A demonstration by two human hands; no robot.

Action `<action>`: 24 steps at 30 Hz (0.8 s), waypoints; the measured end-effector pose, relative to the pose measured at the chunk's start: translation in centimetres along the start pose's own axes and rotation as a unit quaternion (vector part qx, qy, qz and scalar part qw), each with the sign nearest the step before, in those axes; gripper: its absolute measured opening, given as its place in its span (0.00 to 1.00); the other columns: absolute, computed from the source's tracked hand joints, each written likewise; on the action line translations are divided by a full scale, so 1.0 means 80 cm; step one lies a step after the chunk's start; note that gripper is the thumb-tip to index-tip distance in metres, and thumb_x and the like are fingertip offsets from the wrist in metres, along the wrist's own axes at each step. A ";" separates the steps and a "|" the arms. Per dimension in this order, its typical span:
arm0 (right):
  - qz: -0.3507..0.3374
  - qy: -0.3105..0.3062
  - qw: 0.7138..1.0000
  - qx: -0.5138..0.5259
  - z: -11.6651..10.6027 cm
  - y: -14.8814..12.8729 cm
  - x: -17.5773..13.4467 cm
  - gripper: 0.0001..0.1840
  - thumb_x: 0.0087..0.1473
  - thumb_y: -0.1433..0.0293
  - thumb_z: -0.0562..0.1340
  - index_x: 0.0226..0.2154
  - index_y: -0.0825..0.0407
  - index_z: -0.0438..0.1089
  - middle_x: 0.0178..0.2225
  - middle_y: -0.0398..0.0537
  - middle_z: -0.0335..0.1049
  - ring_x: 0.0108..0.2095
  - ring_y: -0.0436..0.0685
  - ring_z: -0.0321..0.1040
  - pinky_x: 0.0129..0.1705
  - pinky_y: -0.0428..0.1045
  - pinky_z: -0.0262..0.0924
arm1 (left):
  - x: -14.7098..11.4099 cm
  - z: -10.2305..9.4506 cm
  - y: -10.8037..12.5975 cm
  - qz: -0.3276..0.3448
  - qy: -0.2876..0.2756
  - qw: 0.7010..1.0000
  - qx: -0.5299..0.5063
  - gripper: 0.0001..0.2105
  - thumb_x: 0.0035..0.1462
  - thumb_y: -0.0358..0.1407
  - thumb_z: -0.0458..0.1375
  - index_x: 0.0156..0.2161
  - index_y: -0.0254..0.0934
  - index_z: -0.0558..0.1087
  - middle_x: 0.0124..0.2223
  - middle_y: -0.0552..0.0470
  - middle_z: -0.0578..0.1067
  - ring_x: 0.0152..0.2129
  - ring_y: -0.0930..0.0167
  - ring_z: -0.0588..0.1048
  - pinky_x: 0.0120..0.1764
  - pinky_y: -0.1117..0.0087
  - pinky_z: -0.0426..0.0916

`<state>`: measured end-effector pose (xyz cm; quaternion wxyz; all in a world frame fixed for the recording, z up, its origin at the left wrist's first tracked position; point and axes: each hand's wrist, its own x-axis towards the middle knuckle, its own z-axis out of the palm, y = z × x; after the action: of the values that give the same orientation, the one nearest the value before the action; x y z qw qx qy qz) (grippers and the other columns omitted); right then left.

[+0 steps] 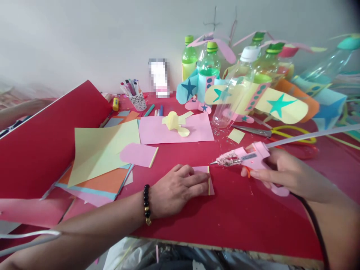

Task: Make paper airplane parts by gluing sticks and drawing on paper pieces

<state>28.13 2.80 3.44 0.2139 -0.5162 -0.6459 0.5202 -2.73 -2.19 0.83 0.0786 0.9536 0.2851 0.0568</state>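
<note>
My left hand (pixel 177 189) lies flat on a small pink paper piece (pixel 210 180) with a yellow strip along its right edge, pressing it to the red table (pixel 239 217). A black bead bracelet sits on that wrist. My right hand (pixel 281 174) grips a pink hot glue gun (pixel 247 157) with a clear glue stick at its back. The gun's nozzle points left, just above the pink piece's top right corner.
Stacked coloured paper sheets (pixel 101 157) lie at left beside a big red board (pixel 42 146). A pink sheet with a yellow paper shape (pixel 176 127) is at centre. Bottle planes (pixel 242 93), yellow-handled scissors (pixel 281 132) and a marker cup (pixel 136 98) stand behind. Someone's arm (pixel 17 110) is at far left.
</note>
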 end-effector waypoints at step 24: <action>0.017 -0.012 1.000 0.019 0.001 -0.006 0.000 0.21 0.46 0.54 0.69 0.37 0.52 0.72 0.32 0.52 0.79 0.29 0.62 0.75 0.21 0.48 0.63 | -0.001 -0.001 -0.003 -0.007 -0.023 0.999 -0.025 0.17 0.68 0.32 0.47 0.59 0.41 0.65 0.66 0.55 0.61 0.48 0.63 0.63 0.50 0.59 0.61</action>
<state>27.90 2.80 3.84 0.2068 -0.5166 -0.6297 0.5422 -2.91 -1.99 0.86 0.1097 0.9503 0.2883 0.0417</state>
